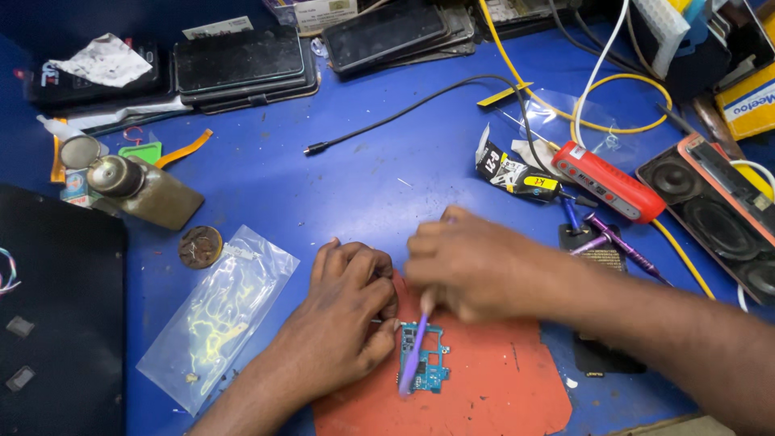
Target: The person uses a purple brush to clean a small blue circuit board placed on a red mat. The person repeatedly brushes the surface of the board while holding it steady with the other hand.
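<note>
A small blue-green circuit board lies on a red-orange mat near the table's front edge. My left hand rests on the mat's left edge, its fingers curled and pressing the board's left side. My right hand is shut on a purple-handled tool, a brush or pick, blurred by motion. The tool slants down across the board, and its working end is hard to make out.
A clear plastic bag and a round brown disc lie to the left. A metal-capped bottle stands further left. A red device, purple screwdrivers, a speaker, cables and stacked phones fill the back and right of the blue table.
</note>
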